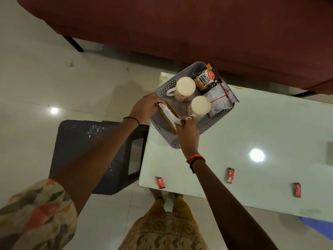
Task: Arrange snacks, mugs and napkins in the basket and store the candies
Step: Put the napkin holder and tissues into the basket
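A grey perforated basket (166, 85) stands on the far left corner of the white table (252, 127). Inside it stand two white mugs (184, 88) (200, 105), a salted-peanuts packet (205, 80) and silver-red snack packets (220, 99). A wooden napkin holder (173, 110) stands in the basket's near-left part with white napkins (169, 113) in it. My left hand (146, 107) pinches the napkins' far end and my right hand (189, 132) pinches their near end. Three red candies (160, 182) (230, 175) (297, 190) lie along the table's near edge.
A dark plastic stool (93, 150) stands left of the table. A maroon sofa (198, 29) runs behind the basket. A blue object (319, 226) shows at the lower right. The floor is glossy white tile.
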A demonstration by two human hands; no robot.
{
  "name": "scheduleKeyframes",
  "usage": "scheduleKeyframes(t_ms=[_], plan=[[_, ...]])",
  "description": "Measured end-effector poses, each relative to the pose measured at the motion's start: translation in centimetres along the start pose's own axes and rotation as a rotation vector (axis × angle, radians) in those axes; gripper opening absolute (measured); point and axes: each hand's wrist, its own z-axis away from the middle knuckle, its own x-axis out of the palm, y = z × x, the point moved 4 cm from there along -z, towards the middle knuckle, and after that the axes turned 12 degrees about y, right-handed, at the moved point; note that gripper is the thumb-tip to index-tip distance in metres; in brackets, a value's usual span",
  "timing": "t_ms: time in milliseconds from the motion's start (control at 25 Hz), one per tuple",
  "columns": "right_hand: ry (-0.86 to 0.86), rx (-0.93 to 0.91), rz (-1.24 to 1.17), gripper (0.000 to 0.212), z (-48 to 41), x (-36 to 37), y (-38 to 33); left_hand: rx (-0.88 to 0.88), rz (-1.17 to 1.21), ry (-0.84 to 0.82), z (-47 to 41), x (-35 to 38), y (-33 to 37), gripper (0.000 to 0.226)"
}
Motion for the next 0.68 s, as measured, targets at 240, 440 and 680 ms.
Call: scheduleKeyframes(t_ms=[240, 440, 680], plan=[[-0.099, -0.021, 0.04, 0.021, -0.9, 1.2, 2.4, 0.071, -0.124, 0.012, -1.1, 2.3, -0.7, 0.029], [-0.194, -0.053, 0.139, 0.021, -1.3, 2.7, 3.7, 0.12, -0.206, 0.011, -1.3, 4.1, -2.0, 0.028], [-0.179, -0.07, 0.183, 0.016, -2.2, 3.6, 4.3, 0.073, -0.161, 0.08, -1.6, 5.2, -2.6, 0.025]])
